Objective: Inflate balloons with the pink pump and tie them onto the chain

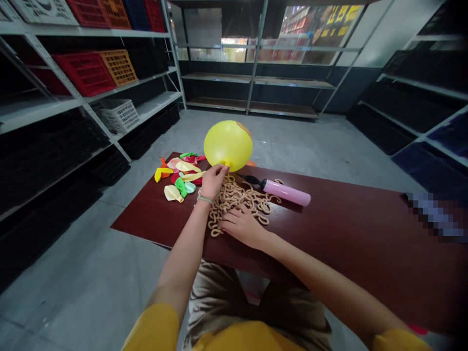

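An inflated yellow balloon (227,144) stands over the far part of the table, an orange-brown patch near its top right. My left hand (215,181) is closed, pinching the balloon's neck between thumb and fingers. Below it, a tangled pile of tan cord (234,192) lies on the tabletop. My right hand (242,225) lies palm down on the near side of this pile, fingers stretched out over the loops. A pink hand pump (287,192) with a black nozzle end lies to the right of the cord.
Deflated balloons (183,170) in several colours lie on the left of the dark red-brown table (336,219). A blurred-out item (435,214) is at its right. Metal shelving with crates (86,73) stands left; other racks (252,80) stand behind and to the right.
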`<state>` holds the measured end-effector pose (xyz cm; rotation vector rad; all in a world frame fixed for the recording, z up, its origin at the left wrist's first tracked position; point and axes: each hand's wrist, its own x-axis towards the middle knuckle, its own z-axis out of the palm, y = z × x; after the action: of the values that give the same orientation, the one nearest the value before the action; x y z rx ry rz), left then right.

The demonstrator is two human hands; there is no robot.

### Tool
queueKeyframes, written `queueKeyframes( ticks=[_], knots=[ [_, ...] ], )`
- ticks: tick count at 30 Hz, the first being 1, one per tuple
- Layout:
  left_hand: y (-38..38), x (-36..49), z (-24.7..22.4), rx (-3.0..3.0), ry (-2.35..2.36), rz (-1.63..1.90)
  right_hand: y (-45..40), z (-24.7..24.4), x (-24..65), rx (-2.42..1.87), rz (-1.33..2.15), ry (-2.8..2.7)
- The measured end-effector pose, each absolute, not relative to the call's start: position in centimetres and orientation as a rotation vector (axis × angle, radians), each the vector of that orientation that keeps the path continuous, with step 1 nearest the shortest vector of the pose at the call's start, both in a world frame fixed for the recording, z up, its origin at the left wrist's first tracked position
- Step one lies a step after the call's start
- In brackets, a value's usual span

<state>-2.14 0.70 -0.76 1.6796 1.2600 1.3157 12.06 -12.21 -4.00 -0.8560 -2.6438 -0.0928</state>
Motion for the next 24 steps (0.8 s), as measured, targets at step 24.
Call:
queueKeyframes(
  ticks=[24],
  knots=[
    [-2.1, 0.7, 0.9, 1.594, 1.050, 1.175, -7.9, 12.6, 21.4, -1.410, 0.516, -2.278]
  ],
)
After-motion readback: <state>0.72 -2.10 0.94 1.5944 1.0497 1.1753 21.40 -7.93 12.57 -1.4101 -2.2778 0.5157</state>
